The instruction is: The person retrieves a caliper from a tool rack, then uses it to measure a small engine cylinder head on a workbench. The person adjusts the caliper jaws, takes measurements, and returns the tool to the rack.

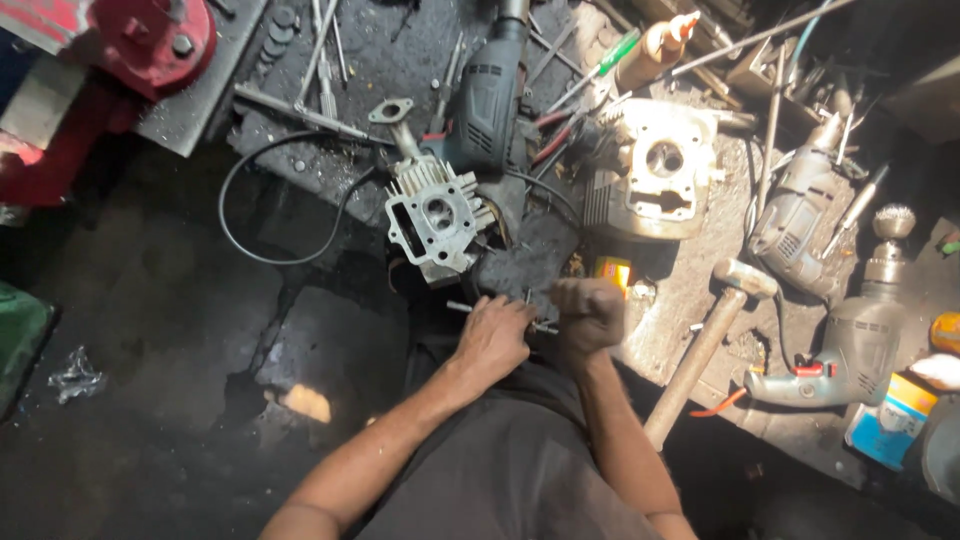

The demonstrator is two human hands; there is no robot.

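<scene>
Seen from the head camera, the left hand (492, 338) pinches a thin metal rod (460, 307) that pokes out at its ten o'clock, just below the finned cylinder head (437, 215) on the dark desk (690, 280). The right hand (588, 312) is clenched in a fist, touching the left; what it grips cannot be told. The rod looks stiff, light and probably greasy, best held near its middle. At one o'clock from the fist lies a small yellow box (612, 270); far at four o'clock sits a blue and yellow carton (892, 420), beside a wooden-handled hammer (705, 345).
</scene>
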